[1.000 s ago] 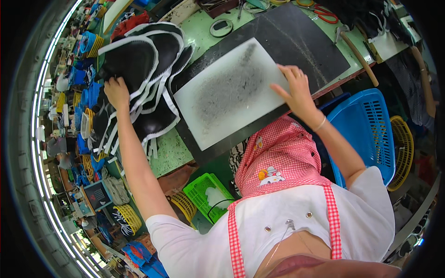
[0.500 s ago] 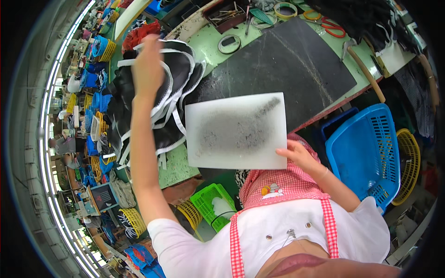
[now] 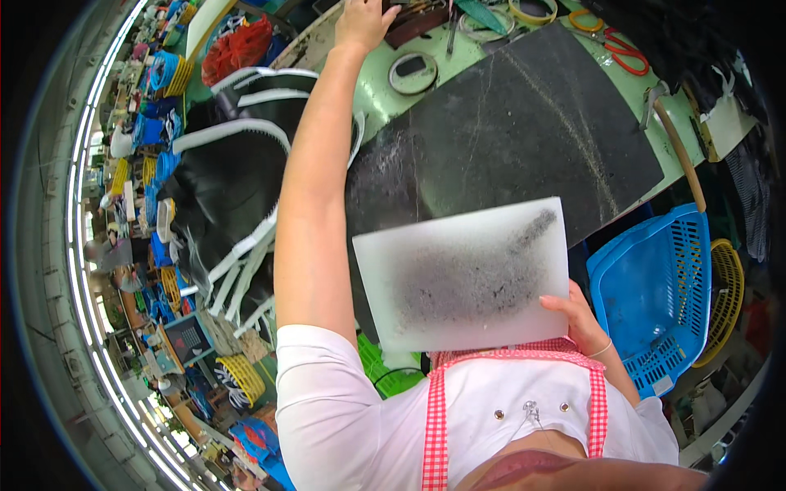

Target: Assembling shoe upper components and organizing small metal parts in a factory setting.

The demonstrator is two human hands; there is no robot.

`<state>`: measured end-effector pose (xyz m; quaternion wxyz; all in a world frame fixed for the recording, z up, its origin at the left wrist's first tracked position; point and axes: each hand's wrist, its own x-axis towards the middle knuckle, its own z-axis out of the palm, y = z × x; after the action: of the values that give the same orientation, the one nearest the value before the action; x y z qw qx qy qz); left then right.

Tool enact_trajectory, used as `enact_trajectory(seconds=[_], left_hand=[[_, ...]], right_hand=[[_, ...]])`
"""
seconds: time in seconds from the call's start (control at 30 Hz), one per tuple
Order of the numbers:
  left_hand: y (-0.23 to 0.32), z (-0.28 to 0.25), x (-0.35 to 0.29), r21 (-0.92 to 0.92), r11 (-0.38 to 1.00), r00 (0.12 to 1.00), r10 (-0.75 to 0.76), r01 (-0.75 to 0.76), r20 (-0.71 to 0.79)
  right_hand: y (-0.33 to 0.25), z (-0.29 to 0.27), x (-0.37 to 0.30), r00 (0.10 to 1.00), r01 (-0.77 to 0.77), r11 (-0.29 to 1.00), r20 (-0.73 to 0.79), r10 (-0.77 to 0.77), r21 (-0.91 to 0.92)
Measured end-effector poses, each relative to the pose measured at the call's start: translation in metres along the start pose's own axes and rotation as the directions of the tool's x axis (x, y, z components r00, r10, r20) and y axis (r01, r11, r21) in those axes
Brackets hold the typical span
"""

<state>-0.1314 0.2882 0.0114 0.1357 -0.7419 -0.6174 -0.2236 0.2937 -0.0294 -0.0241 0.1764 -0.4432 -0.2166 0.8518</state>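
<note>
My right hand (image 3: 583, 326) grips the right edge of a white translucent board (image 3: 458, 282), thumb on top. A dark grey smudge covers its middle and runs to its upper right corner. The board hangs tilted in front of my apron, over the near edge of a black mat (image 3: 499, 131). My left hand (image 3: 362, 26) reaches to the far side of the table, beside a dark red tray (image 3: 416, 26). Its thumb stands apart from the fingers, whose tips are cut off by the top edge; nothing shows in it. Black pieces with white edging (image 3: 233, 176) lie left of my left forearm.
On the green table are a tape roll (image 3: 413, 74), red-handled scissors (image 3: 626, 54) and a hammer (image 3: 675, 143) with a wooden handle. A blue basket (image 3: 651, 295) stands at the right, a yellow one (image 3: 722, 303) behind it. A green basket (image 3: 385, 368) sits below the table.
My left hand has moved from above the black pieces rightward and farther away, up to the dark red tray. The white board has come nearer my body and tilted, still in my right hand.
</note>
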Motion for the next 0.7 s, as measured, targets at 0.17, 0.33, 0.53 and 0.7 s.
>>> enact_trajectory(seconds=[0.17, 0.33, 0.53, 0.7], left_hand=[[0.027, -0.045, -0.076, -0.117, 0.965, 0.972, 0.236, -0.234, 0.003], [0.052, -0.069, -0.18, -0.142, 0.961, 0.944, 0.262, -0.237, 0.2], [0.125, -0.072, -0.244, -0.042, 0.997, 0.965, 0.076, -0.068, 0.253], [0.228, -0.129, -0.298, -0.663, 0.629, 0.598, 0.731, -0.405, 0.329]], right_hand=[[0.021, -0.015, -0.009, 0.987, 0.144, 0.989, -0.071, -0.142, 0.02], [0.031, -0.089, -0.071, 0.906, 0.25, 0.958, -0.314, -0.283, -0.143], [0.055, -0.185, -0.202, 0.695, 0.496, 0.848, -0.501, -0.517, -0.187], [0.038, -0.145, -0.227, 0.486, 0.524, 0.745, -0.574, -0.659, -0.412]])
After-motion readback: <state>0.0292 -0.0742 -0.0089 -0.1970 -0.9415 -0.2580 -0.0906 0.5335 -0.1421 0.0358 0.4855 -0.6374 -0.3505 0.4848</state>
